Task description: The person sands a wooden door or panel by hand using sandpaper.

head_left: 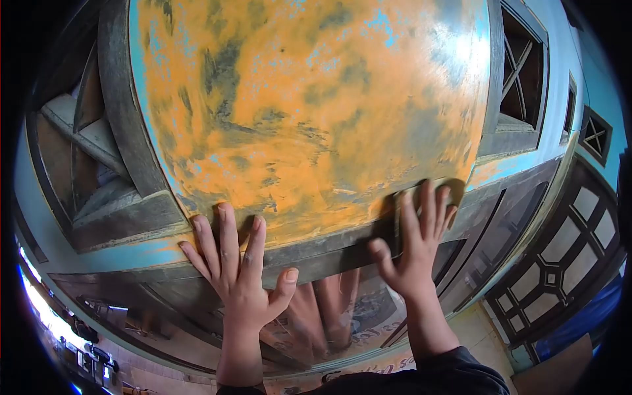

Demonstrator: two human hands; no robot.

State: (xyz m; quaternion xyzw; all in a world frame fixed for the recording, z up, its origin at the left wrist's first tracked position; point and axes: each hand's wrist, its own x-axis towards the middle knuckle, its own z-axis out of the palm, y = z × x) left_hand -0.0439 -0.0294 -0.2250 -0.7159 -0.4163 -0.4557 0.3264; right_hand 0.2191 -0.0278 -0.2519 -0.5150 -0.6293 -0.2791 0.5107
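Observation:
A wall panel (296, 131) is covered in patchy orange, grey and light blue. Along its lower edge runs a dark wooden beam (316, 253). My left hand (240, 276) lies with fingers spread over the beam, its fingertips on the bottom of the panel, and holds nothing. Farther right, my right hand (418, 247) presses a flat, dark, rounded pad (453, 191) against the panel's lower right corner. The fingers lie over the pad, which is partly hidden beneath them.
Wooden-framed vents (520, 72) flank the panel, and the left opening holds pale slabs (85, 135). Below the beam is reflective window glass (368, 316). A dark door with pale panes (559, 270) stands at the right.

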